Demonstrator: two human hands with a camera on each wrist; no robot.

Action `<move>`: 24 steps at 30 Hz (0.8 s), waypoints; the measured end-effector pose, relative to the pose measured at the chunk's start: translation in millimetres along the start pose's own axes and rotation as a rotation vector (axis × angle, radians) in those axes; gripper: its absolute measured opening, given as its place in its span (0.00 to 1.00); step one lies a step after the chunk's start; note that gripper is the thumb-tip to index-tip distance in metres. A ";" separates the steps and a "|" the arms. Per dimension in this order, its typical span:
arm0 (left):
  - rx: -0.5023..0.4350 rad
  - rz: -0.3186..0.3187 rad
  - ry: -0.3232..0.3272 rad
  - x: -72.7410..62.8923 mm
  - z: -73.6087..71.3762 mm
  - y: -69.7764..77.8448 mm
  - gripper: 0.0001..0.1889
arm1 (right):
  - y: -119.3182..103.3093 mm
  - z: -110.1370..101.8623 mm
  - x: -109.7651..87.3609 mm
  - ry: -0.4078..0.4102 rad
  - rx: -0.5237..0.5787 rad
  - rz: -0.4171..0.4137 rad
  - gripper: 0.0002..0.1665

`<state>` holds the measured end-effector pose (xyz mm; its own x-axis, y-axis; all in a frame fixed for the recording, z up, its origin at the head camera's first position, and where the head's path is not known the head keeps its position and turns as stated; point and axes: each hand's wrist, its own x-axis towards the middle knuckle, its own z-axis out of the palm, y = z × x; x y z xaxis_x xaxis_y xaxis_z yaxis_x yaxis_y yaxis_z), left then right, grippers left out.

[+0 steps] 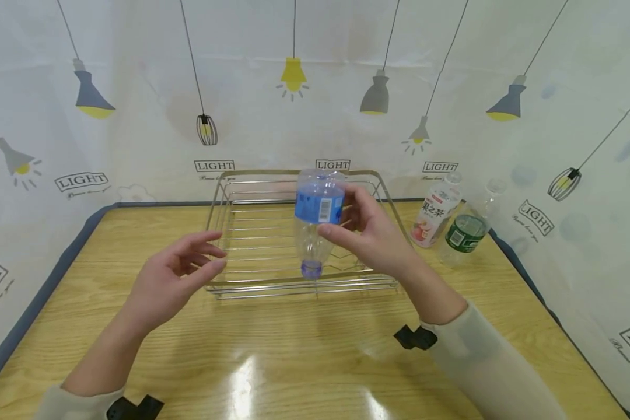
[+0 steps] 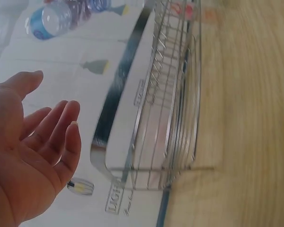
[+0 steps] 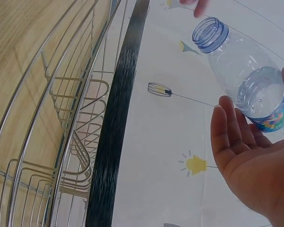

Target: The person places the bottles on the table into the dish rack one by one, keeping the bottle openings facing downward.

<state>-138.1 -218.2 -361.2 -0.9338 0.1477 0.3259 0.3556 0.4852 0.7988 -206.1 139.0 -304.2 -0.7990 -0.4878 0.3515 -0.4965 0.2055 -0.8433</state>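
Observation:
My right hand (image 1: pixel 375 239) grips a clear plastic bottle (image 1: pixel 312 239) with a blue label, thumb on one side and fingers on the other. The bottle is upside down over the wire dish rack (image 1: pixel 273 284), its blue neck pointing down. In the right wrist view the bottle mouth (image 3: pixel 210 34) shows uncapped. My left hand (image 1: pixel 170 277) hovers by the rack's left front corner, fingers loosely bent and holding nothing. The left wrist view shows its palm (image 2: pixel 19 165) beside the rack's rail (image 2: pixel 116 94).
Right of the rack, a bottle with a white peach-printed label (image 1: pixel 437 210) and a clear bottle with a green label (image 1: pixel 466 233) stand on the wooden table (image 1: pixel 294 344). A lamp-printed cloth (image 1: pixel 252 128) hangs behind and along both sides.

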 end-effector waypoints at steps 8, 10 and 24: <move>0.148 -0.102 -0.026 -11.1 -16.7 -32.1 0.27 | 0.7 -1.1 6.4 0.007 0.002 0.051 0.39; 0.169 -0.123 -0.050 -11.9 -16.9 -39.5 0.30 | 1.3 -1.0 8.5 0.011 -0.006 0.059 0.39; 0.163 -0.210 -0.097 -14.6 -14.0 -48.8 0.34 | 4.6 -4.1 59.6 0.029 0.002 0.140 0.40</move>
<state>-141.2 -256.1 -397.9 -0.9886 0.1073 0.1058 0.1502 0.6452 0.7491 -257.3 114.4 -285.5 -0.8702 -0.4292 0.2419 -0.3786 0.2684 -0.8858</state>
